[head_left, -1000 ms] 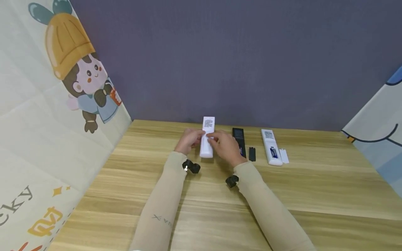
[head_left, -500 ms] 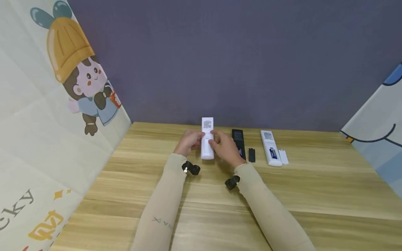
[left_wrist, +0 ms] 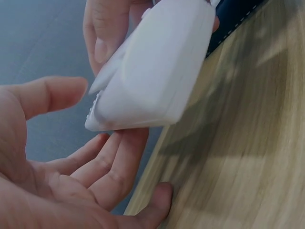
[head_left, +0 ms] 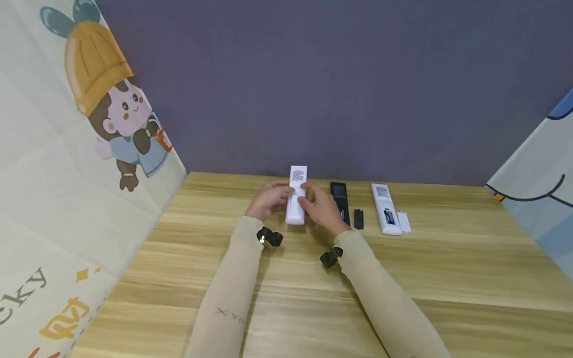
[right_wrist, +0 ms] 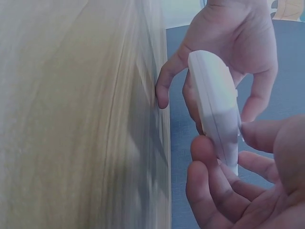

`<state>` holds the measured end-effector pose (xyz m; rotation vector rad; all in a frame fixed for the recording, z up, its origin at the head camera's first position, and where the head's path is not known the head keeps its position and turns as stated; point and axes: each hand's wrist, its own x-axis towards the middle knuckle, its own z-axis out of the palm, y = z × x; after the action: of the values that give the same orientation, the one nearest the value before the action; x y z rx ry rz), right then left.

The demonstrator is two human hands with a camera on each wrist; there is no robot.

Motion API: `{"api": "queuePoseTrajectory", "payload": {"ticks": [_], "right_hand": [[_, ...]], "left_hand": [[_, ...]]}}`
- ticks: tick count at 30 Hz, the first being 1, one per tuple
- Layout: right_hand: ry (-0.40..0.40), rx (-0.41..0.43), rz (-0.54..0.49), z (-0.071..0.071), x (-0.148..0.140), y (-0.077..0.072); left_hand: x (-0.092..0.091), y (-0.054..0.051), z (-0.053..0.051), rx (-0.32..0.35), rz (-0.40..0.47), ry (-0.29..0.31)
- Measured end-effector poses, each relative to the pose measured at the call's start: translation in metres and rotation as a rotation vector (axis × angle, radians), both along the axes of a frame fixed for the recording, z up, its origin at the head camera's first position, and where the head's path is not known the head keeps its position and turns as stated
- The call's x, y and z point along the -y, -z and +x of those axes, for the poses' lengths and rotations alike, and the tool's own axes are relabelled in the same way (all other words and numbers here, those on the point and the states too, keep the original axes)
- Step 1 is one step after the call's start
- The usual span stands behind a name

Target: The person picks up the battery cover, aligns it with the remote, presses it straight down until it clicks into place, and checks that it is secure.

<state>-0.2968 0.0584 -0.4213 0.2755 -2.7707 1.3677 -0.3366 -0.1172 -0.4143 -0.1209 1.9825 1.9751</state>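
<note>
A white remote control [head_left: 296, 176] is held back side up above the table, its near end lifted. Its battery cover [left_wrist: 108, 75] stands slightly raised at one edge in the left wrist view. My left hand [head_left: 268, 199] holds the remote from the left, fingers underneath and thumb close to the cover's edge. From the right, my right hand [head_left: 323, 208] grips it, with fingers curled under the body and thumb on the cover side, as the right wrist view shows. Whether batteries lie inside is hidden.
On the wooden table [head_left: 286, 298], a black remote [head_left: 339, 191] lies right of my hands, beside its black cover [head_left: 359, 219]. Farther right lies another white remote [head_left: 382, 199] with batteries [head_left: 389, 217] exposed and its white cover [head_left: 404, 222] alongside. A dark partition [head_left: 313, 89] stands behind.
My right fingers and thumb have shifted from the middle of the remote to its right edge. The remote stays in nearly the same place. The other remotes lie unmoved.
</note>
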Motion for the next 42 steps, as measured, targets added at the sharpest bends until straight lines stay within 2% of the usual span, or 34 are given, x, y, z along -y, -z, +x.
{"api": "queuePoseTrajectory", "payload": {"ticks": [4, 9, 27, 42], "right_hand": [[0.002, -0.002, 0.001, 0.0002, 0.0006, -0.0024], [0.007, 0.016, 0.009, 0.0014, 0.0011, -0.0034], [-0.001, 0.034, 0.009, 0.0009, 0.0006, -0.0037], [0.009, 0.000, 0.061, -0.0011, -0.0006, -0.0018]], "left_hand": [[0.0032, -0.0025, -0.0003, -0.009, 0.003, 0.035], [0.0051, -0.0025, -0.0001, -0.016, 0.000, 0.051], [0.0060, -0.0028, 0.0012, -0.017, 0.016, 0.071], [0.0054, -0.0017, -0.0012, -0.009, 0.020, 0.084]]}}
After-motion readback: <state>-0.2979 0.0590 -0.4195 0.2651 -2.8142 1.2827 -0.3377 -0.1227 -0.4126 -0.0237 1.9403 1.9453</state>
